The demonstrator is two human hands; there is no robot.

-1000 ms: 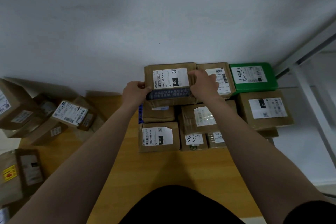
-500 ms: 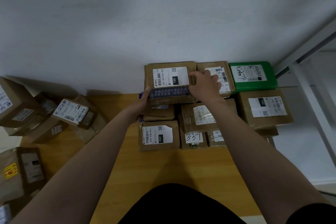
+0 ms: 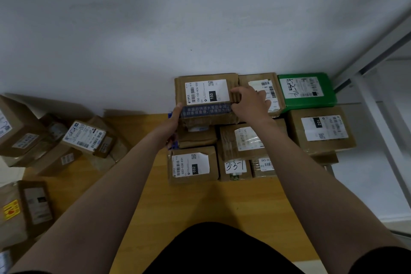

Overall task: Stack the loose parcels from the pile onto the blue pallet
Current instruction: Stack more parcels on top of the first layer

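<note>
Pinching the right edge of a flat brown cardboard parcel [image 3: 206, 95] marked 150, the right hand [image 3: 250, 104] had its grip curled over the top, thumb on the near face. The left hand [image 3: 172, 122] pressed straight fingers against the left end. That parcel sat atop the stacked boxes at frame centre, against the white wall [image 3: 155, 29]; only a sliver of the blue plastic pallet [image 3: 170, 115] showed beneath. This looked like final squaring-up. Next, both hands would need to release and reach for the pile of loose brown parcels [image 3: 84, 138] at mid left.

Head-high, forward-down, over stacked parcels [image 3: 206, 98]
</note>
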